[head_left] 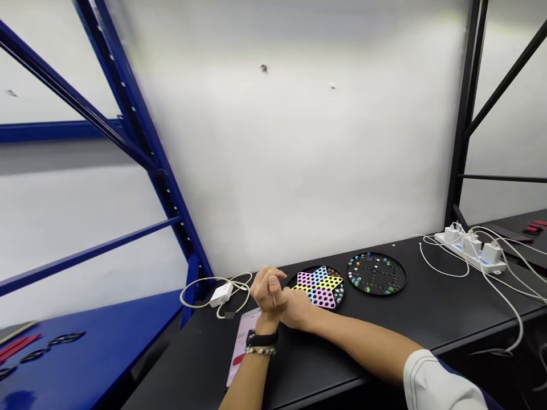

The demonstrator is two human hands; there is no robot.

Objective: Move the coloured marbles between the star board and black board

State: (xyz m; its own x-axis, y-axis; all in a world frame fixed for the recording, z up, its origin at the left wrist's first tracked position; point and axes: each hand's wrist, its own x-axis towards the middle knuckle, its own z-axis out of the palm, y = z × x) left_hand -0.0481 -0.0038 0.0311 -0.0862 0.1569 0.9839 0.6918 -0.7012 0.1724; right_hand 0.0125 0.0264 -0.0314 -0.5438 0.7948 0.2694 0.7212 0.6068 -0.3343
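Note:
My left hand [267,293] is raised a little above the black table [427,307], fingers curled in a loose fist, a watch and bracelet on its wrist. My right hand [297,310] lies behind and under it, mostly covered, its fingers hidden. Just beyond the hands sits a round black board with a multicoloured star [321,286]. To its right is a second round black tray [376,274] with small coloured marbles around its rim. A phone with a lit screen [241,344] lies under my left wrist.
A white charger with a coiled cable [221,294] lies left of the hands. A white power strip with plugs and cables [470,250] sits at the right. Blue shelving [141,148] stands on the left, a black rack post [464,114] on the right.

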